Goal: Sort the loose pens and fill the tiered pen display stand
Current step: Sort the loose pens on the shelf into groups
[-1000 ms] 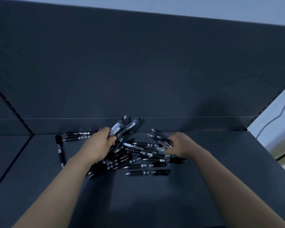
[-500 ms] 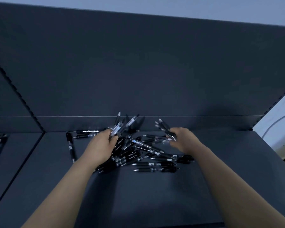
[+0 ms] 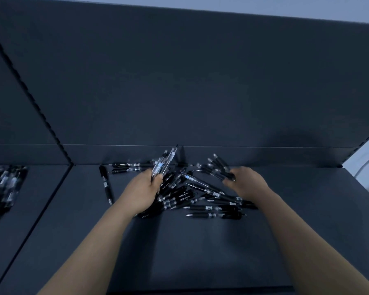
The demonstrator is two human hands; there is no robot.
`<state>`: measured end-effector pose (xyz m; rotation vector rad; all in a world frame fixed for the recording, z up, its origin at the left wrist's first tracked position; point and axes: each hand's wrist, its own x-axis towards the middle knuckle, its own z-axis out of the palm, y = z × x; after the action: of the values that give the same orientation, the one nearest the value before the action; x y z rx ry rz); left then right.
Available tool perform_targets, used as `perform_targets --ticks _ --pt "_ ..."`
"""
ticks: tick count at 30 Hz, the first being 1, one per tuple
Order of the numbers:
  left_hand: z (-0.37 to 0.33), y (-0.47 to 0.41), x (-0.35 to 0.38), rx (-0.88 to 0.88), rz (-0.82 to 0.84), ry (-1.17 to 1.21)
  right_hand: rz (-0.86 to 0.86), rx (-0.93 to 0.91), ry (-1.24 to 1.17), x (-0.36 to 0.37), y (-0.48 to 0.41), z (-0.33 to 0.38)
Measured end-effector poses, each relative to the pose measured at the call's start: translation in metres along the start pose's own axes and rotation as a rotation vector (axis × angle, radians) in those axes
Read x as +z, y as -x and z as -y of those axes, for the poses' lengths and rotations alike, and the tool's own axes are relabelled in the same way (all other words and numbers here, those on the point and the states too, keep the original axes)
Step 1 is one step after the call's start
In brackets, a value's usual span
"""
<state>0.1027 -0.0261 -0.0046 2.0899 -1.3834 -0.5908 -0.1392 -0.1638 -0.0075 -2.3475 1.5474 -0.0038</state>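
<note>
- The left hand [image 3: 143, 192] has its fingers curled tight round a bunch of pens [image 3: 163, 163] that points up and away. The bunch is fat, so one pen could slip out and fall.
- The right hand [image 3: 248, 184] pinches a few dark pens [image 3: 221, 167] with curled fingers. They fan out, so the hold looks loose and one may drop.
- The other loose pens lie in a messy pile [image 3: 192, 198] on the dark shelf [image 3: 200, 252], between the hands and partly under them. They cross each other, so pulling one could drag others along.
- The light is dim and the pens look alike, so kinds could get mixed up.
- A single pen [image 3: 106, 184] lies left of the pile, and two pens [image 3: 126, 168] lie by the back wall [image 3: 179, 92].
- A blurry heap of pens [image 3: 4, 186] lies on the next shelf part to the left.
- The pen stand is not in view, so I cannot tell how full it is.
</note>
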Motion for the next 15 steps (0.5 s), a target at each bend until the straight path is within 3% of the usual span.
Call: perform_targets --ticks 5,15 --pt "-0.003 0.021 -0.002 -0.133 0.008 0.339 0.07 -0.083 -0.192 -0.016 0.016 0.037" --pt "0.045 0.092 -0.029 -0.261 -0.204 0.255 0.363 -0.203 -0.454 0.004 0.042 0.131"
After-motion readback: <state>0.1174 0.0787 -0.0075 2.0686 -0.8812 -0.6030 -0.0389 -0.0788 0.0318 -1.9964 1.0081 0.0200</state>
